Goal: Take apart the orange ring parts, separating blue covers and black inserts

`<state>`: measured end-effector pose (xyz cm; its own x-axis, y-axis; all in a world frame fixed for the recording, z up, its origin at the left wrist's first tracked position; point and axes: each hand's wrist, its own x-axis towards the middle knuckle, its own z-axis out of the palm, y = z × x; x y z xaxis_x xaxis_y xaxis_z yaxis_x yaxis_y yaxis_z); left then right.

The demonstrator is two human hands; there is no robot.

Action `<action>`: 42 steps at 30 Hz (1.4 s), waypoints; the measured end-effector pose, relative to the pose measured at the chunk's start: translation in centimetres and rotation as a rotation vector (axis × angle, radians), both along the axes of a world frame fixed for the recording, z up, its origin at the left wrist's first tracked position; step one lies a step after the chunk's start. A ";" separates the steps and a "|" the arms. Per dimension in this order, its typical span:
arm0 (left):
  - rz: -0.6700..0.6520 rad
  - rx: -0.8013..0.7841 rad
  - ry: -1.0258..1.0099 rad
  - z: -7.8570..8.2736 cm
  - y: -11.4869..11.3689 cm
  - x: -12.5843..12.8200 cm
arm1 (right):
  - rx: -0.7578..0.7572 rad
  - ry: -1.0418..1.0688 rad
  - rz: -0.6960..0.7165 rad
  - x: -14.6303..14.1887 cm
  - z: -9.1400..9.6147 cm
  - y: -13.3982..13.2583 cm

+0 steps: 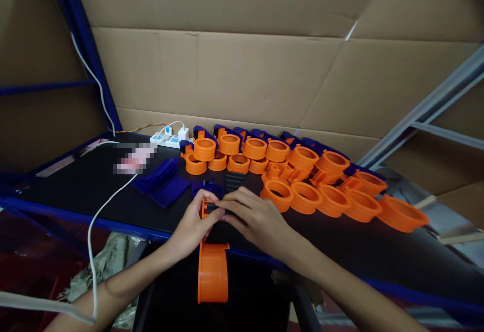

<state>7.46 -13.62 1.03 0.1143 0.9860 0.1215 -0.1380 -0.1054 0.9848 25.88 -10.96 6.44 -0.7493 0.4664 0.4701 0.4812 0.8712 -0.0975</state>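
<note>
Over the table's front edge, my left hand [196, 218] is closed around the upper end of an orange plastic ring part [214, 274], whose round ring hangs below the hand. My right hand [251, 213] meets it from the right, its fingers pinching a small black piece [214, 208] against the top of the orange part. Fingers cover much of that joint. Just behind the hands lie black ribbed pieces [235, 181] and a dark blue plastic part [207, 188]. Flat blue pieces [166, 181] are stacked to the left.
Rows of orange ring parts [304, 197], some with dark blue pieces attached, fill the table's back and right. A white power strip [168, 139] with plugs sits at the back left. A white cable [91, 241] hangs over the left front edge. Cardboard [242, 75] walls the back.
</note>
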 end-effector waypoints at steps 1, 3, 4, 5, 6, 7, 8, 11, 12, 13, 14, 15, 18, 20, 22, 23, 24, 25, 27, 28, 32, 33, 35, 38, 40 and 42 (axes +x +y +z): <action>-0.001 -0.012 -0.003 -0.1 0.1 0.0 | -0.013 0.020 -0.003 0.4 -0.1 0.2; 0.014 -0.031 -0.017 -0.4 0.2 -0.1 | -0.040 0.072 -0.043 1.5 -0.1 0.7; 0.028 -0.038 -0.029 -0.5 0.3 -0.1 | -0.049 0.089 -0.076 2.2 -0.1 1.0; 0.040 -0.044 -0.041 -0.6 0.3 -0.1 | -0.057 0.096 -0.110 2.8 -0.2 1.3; 0.049 -0.047 -0.052 -0.7 0.3 -0.1 | -0.064 0.088 -0.140 3.3 -0.4 1.5; 0.054 -0.048 -0.060 -0.7 0.3 -0.1 | -0.070 0.071 -0.166 3.7 -0.6 1.8; 0.057 -0.046 -0.066 -0.7 0.3 -0.1 | -0.074 0.047 -0.187 3.9 -0.9 2.0; 0.049 -0.042 -0.073 -0.5 0.2 -0.1 | -0.062 0.004 -0.254 4.0 -1.9 2.3; 0.047 -0.044 -0.075 -0.4 0.2 -0.1 | -0.054 0.010 -0.275 3.9 -2.1 2.3; 0.046 -0.046 -0.075 -0.4 0.2 -0.1 | -0.049 0.022 -0.290 3.9 -2.2 2.3; 0.046 -0.048 -0.076 -0.4 0.2 -0.1 | -0.052 0.034 -0.299 3.9 -2.2 2.2; 0.048 -0.051 -0.077 -0.4 0.2 -0.1 | -0.061 0.046 -0.301 4.0 -2.0 1.9; 0.050 -0.057 -0.079 -0.6 0.3 -0.2 | -0.126 0.096 -0.256 4.1 -1.1 0.8; 0.042 -0.065 -0.088 -0.7 0.3 -0.2 | -0.194 0.125 -0.194 3.8 -0.4 -0.3; 0.016 -0.081 -0.125 -0.5 0.0 0.0 | -0.263 0.116 -0.162 2.9 0.2 -1.8; 0.006 -0.089 -0.165 -0.3 -0.2 0.1 | -0.293 0.099 -0.169 2.3 0.4 -2.6; 0.005 -0.095 -0.219 -0.1 -0.4 0.2 | -0.322 0.083 -0.186 1.6 0.6 -3.4; 0.015 -0.098 -0.284 0.1 -0.7 0.4 | -0.354 0.072 -0.209 1.0 0.7 -4.2; 0.068 -0.087 -0.425 0.5 -1.1 0.8 | -0.436 0.062 -0.233 -0.1 0.8 -5.6; 0.097 -0.079 -0.487 0.7 -1.3 0.9 | -0.482 0.061 -0.229 -0.3 0.8 -6.1; 0.112 -0.058 -0.601 0.5 -1.6 1.4 | -0.568 0.105 -0.238 0.4 0.9 -7.4; 0.101 -0.046 -0.593 0.3 -1.6 1.4 | -0.550 0.122 -0.264 1.0 1.0 -7.5; 0.092 0.007 -0.564 -0.2 -1.2 1.3 | -0.469 0.149 -0.342 2.9 1.3 -7.3; 0.036 0.072 -0.527 -0.8 -0.5 0.8 | -0.232 0.185 -0.518 7.7 2.3 -6.4; -0.018 0.069 -0.500 -1.0 0.0 0.5 | -0.023 0.205 -0.699 12.3 2.9 -5.2; -0.058 0.051 -0.471 -1.1 0.2 0.4 | 0.168 0.156 -0.936 18.0 3.1 -3.8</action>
